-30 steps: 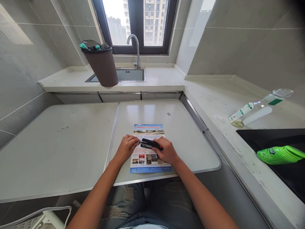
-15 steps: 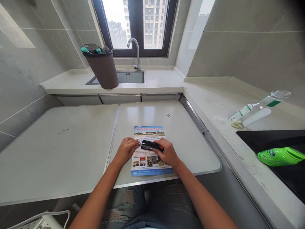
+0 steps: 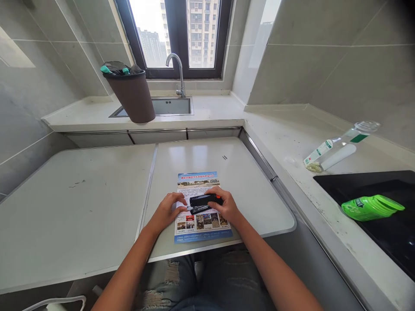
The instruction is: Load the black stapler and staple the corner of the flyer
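A printed flyer (image 3: 197,183) with a blue border lies flat on the white table (image 3: 97,207) in front of me. Over its middle I hold a black stapler (image 3: 202,201) with an orange end, its upper arm lifted a little. My right hand (image 3: 225,206) grips the stapler's right end with curled fingers. My left hand (image 3: 168,211) rests on the flyer's left side, its fingertips pinched at the stapler's left tip. Small loose staples (image 3: 224,157) lie on the table beyond the flyer.
A brown bin (image 3: 131,93) stands on the back counter beside a steel sink (image 3: 162,106) and tap (image 3: 177,73). On the right counter lie a clear plastic bottle (image 3: 337,147) and a green packet (image 3: 369,207) on a black hob.
The stapler's upper arm has opened slightly and my left fingers have shifted to its tip. My view has drifted a little to the right.
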